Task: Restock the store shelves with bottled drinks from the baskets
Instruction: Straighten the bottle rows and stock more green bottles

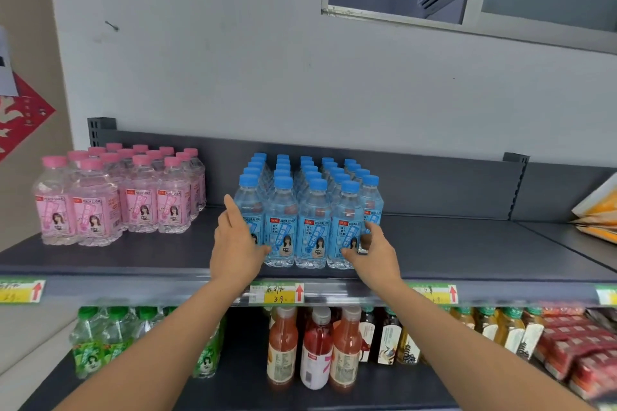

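Observation:
A block of blue-capped soda bottles [309, 210] stands in rows in the middle of the dark grey top shelf [450, 250]. My left hand [235, 240] rests flat against the block's left side, fingers spread. At the front right corner of the block my right hand [374, 250] touches the bottles with its fingers apart. Neither hand holds a bottle. A group of pink-capped peach soda bottles [117, 197] stands at the shelf's left end. No basket is in view.
The shelf below holds green-capped bottles [100, 340], juice bottles [314, 347], tea bottles [500, 327] and red packs [581, 350]. Price tags [277, 293] line the shelf edge. Orange bags [597, 210] lie at the far right. A wall and a window rise behind.

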